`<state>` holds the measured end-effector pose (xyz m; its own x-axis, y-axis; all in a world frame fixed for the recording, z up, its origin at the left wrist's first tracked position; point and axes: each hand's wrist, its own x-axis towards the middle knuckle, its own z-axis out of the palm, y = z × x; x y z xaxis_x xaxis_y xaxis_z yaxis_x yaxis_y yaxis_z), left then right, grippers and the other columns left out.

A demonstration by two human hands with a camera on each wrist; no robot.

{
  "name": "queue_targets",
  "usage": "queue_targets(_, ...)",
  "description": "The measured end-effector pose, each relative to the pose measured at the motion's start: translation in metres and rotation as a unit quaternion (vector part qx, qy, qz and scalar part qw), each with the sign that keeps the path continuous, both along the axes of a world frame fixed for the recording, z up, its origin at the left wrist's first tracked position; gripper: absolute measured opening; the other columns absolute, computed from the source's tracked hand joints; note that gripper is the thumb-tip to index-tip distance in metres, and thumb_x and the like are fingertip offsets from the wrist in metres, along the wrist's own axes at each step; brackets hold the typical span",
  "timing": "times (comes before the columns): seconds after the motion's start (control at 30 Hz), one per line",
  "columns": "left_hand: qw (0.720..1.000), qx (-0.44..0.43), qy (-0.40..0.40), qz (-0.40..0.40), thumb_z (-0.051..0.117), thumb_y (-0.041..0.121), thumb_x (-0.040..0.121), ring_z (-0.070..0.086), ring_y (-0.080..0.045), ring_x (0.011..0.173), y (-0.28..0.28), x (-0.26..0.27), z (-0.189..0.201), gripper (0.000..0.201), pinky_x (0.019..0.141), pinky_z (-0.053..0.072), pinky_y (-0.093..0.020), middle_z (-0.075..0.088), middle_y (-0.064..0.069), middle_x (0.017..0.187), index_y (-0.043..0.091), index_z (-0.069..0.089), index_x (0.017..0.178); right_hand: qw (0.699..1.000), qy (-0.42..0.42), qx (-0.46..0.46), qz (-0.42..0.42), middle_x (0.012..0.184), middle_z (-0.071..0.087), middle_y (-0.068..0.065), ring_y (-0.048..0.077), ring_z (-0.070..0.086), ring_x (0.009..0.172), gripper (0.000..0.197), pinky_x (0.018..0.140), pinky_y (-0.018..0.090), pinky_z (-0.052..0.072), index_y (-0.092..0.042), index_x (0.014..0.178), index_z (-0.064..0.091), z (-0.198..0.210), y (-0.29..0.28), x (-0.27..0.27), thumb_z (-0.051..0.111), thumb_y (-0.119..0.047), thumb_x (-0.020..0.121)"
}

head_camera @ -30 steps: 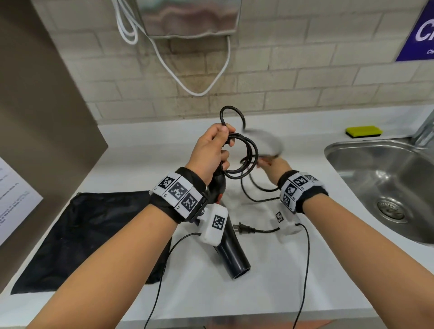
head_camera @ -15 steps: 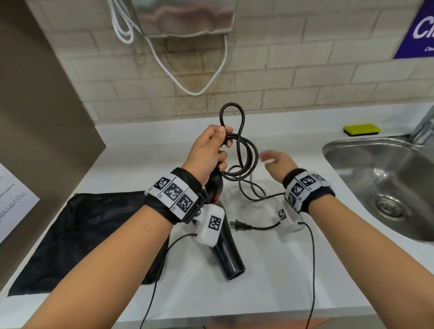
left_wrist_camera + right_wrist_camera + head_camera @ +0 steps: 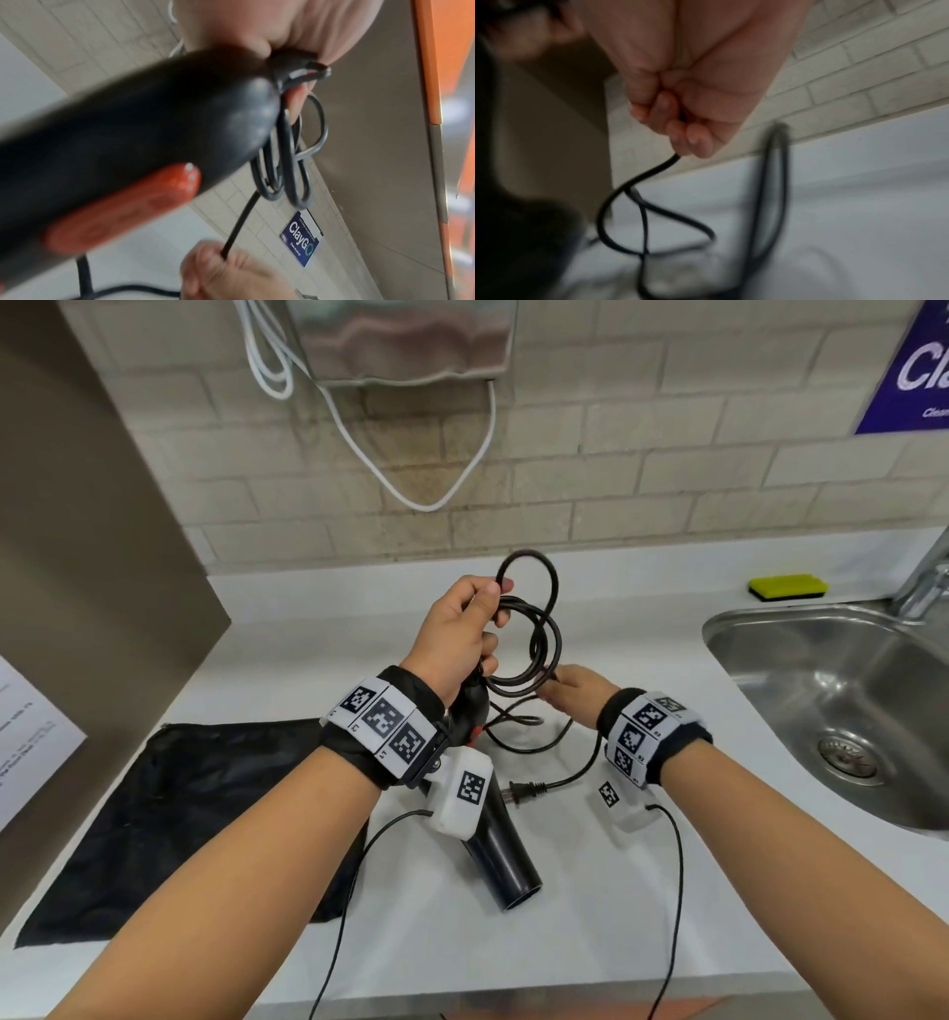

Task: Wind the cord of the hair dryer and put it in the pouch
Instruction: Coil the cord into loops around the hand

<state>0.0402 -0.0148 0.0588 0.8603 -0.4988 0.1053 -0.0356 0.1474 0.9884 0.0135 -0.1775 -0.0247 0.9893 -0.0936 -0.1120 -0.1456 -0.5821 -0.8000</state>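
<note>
left hand [image 3: 457, 634] fingers curled, clamping black rubber cord [image 3: 534, 639] loops to black plastic hair dryer [image 3: 500, 855] handle, keeps coil | right hand [image 3: 570, 693] pinching slack to feed next loop | flat black fabric pouch [image 3: 169, 819] nearby

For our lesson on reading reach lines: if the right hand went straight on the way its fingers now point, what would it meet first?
Probably the hanging cord loops held by the left hand: the right hand points up and left toward them. Depth is unclear.
</note>
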Motion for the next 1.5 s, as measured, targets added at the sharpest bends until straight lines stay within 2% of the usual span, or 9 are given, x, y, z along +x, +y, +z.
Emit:
queue_targets(0.23,1.000,0.001,0.023,-0.006,0.032,0.030,0.102,0.024,-0.003,0.039,0.002,0.001,0.002,0.030,0.037,0.024,-0.017,0.041,0.002,0.063,0.015,0.057,0.092,0.992,0.108,-0.067,0.015,0.080,0.052,0.000,0.018,0.048,0.082,0.022,0.072,0.024,0.037,-0.021,0.076,0.052,-0.009,-0.009,-0.006,0.048,-0.003,0.087)
queue_targets(0.37,1.000,0.006,0.019,-0.004,0.032,0.031,0.102,0.025,-0.003,0.038,0.004,0.001,0.001,0.031,0.036,0.025,-0.016,0.041,0.002,0.063,0.015,0.055,0.090,0.996,-0.059,0.046,-0.058,0.072,0.046,-0.013,-0.004,0.043,0.062,0.038,0.061,0.015,0.036,-0.012,0.105,0.059,0.041,0.002,-0.010,0.046,0.004,0.073)
queue_targets(0.57,1.000,0.016,0.008,-0.006,0.031,0.031,0.102,0.026,-0.004,0.039,0.001,0.000,0.002,0.030,0.036,0.026,-0.017,0.041,0.002,0.064,0.016,0.054,0.090,0.931,-0.285,0.198,-0.116,0.071,0.055,-0.003,-0.002,0.046,0.051,0.029,0.049,0.011,0.035,-0.016,0.086,0.062,0.093,0.030,-0.015,0.036,-0.017,0.099)
queue_targets(0.8,1.000,0.016,0.018,-0.004,0.031,0.028,0.103,0.026,-0.005,0.041,0.003,0.003,0.002,0.027,0.038,0.025,-0.019,0.041,0.001,0.064,0.015,0.050,0.088,0.910,-0.332,0.233,-0.089,0.066,0.057,-0.006,0.006,0.051,0.065,0.021,0.067,0.016,0.043,-0.020,0.064,0.055,0.068,0.041,-0.015,0.063,-0.009,0.079)
queue_targets(0.97,1.000,0.028,0.005,-0.006,0.031,0.026,0.103,0.029,-0.009,0.046,0.001,0.002,0.003,0.029,0.039,0.028,-0.019,0.047,-0.003,0.069,0.015,0.052,0.086,0.916,-0.360,0.168,-0.065,0.069,0.044,-0.007,-0.007,0.047,0.061,0.032,0.068,0.008,0.038,-0.021,0.060,0.056,0.062,0.046,-0.014,0.072,0.005,0.071)
queue_targets(1.17,0.999,0.036,0.018,-0.030,0.035,0.024,0.102,0.027,-0.006,0.041,0.005,0.003,0.005,0.023,0.037,0.027,-0.018,0.046,-0.001,0.069,0.014,0.047,0.085,0.924,-0.366,0.094,-0.049,0.067,0.043,-0.008,-0.007,0.046,0.060,0.022,0.063,0.005,0.036,-0.011,0.066,0.059,0.063,0.044,-0.014,0.073,0.005,0.069)
queue_targets(1.33,0.998,0.049,0.002,-0.036,0.047,0.013,0.097,0.030,-0.008,0.041,0.006,0.002,0.005,0.017,0.036,0.028,-0.018,0.046,-0.004,0.068,0.015,0.049,0.080,0.934,-0.331,0.108,-0.080,0.075,0.045,-0.009,-0.001,0.047,0.072,0.046,0.069,0.018,0.041,-0.025,0.072,0.042,0.059,0.035,-0.005,0.082,-0.008,0.058)
queue_targets(1.4,0.998,0.052,-0.004,-0.040,0.046,0.009,0.096,0.030,-0.011,0.044,0.006,0.002,0.005,0.018,0.036,0.027,-0.017,0.046,-0.004,0.067,0.014,0.049,0.079,0.946,-0.277,0.167,0.014,0.092,0.053,-0.006,0.002,0.056,0.090,0.043,0.083,0.022,0.047,-0.023,0.094,0.045,0.057,0.031,-0.002,0.074,-0.013,0.063)
queue_targets(1.5,0.997,0.056,-0.015,-0.049,0.046,0.005,0.095,0.032,-0.012,0.044,0.007,0.003,0.005,0.018,0.036,0.027,-0.017,0.044,-0.006,0.066,0.013,0.050,0.080,0.960,-0.174,0.179,0.127,0.092,0.059,0.001,-0.008,0.059,0.082,0.035,0.082,0.011,0.045,-0.009,0.106,0.052,0.057,0.029,0.000,0.061,-0.023,0.075)
